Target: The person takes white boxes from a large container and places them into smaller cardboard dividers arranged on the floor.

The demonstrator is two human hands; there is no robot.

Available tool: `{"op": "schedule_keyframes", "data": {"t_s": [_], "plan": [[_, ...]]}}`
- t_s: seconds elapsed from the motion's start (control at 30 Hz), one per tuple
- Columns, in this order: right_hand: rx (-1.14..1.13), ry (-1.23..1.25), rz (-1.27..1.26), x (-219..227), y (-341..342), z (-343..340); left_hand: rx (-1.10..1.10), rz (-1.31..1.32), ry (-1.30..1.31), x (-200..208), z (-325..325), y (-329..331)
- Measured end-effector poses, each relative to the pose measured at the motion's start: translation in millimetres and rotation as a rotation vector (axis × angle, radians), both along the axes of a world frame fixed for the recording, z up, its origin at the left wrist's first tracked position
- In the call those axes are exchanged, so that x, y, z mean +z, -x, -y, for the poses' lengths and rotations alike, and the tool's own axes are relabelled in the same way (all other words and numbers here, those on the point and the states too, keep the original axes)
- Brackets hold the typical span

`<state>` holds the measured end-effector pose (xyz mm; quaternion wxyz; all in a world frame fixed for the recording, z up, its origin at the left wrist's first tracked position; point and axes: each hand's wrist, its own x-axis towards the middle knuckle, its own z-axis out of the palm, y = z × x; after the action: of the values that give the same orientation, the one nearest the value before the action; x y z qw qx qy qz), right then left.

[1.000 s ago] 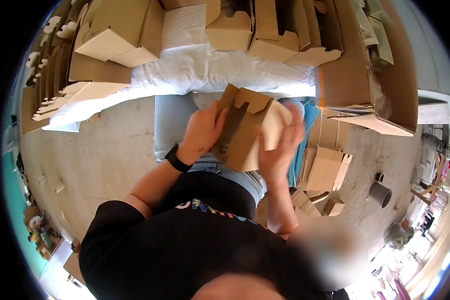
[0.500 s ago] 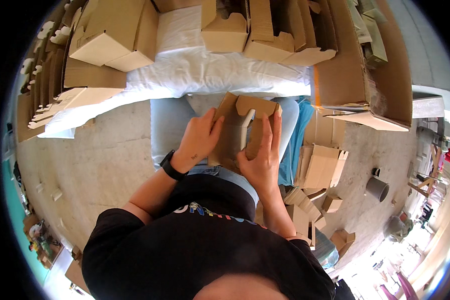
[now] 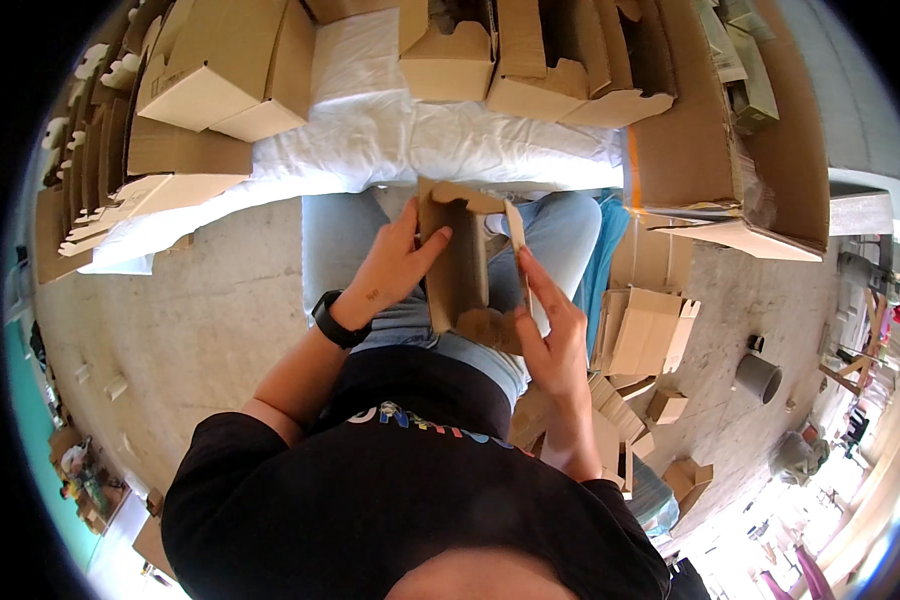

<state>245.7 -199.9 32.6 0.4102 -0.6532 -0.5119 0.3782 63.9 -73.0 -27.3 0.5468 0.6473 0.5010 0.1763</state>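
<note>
A small brown cardboard box, partly unfolded, is held above my lap with its inner faces showing. Along its left wall lies my left hand, fingers behind the panel and thumb over the edge. My right hand pinches the right-hand panel, which is swung outward and seen nearly edge-on. Between the two panels a gap shows my jeans. Curved end flaps stand at the box's far and near ends.
Ahead, a white-covered surface carries several cardboard boxes. Folded cartons stand in a stack at the left; a large carton is at the right. Beside my right leg lie loose cartons, with a grey bin farther out.
The box has opened out: its right panel has swung away from the left wall. My right hand has moved rightward and slightly down with that panel; the left hand keeps its hold.
</note>
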Motion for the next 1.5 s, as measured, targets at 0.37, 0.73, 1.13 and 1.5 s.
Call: {"op": "schedule_keyframes", "data": {"t_s": [0.37,0.73,1.13,1.5], "plan": [[0.273,0.110,0.012,21.3,-23.5,1.2,-0.075,0.067,-0.273,2.5,-17.7,6.5],[0.263,0.105,0.711,30.1,-24.7,2.8,-0.106,-0.124,-0.306,6.2,-24.5,0.6],[0.432,0.099,0.715,35.1,-33.6,-9.8,-0.146,-0.171,-0.274,9.4,-28.9,-3.9],[-0.082,-0.195,0.099,-38.1,-65.9,30.8,-0.289,-0.016,0.172,-6.2,-66.0,28.2]]}}
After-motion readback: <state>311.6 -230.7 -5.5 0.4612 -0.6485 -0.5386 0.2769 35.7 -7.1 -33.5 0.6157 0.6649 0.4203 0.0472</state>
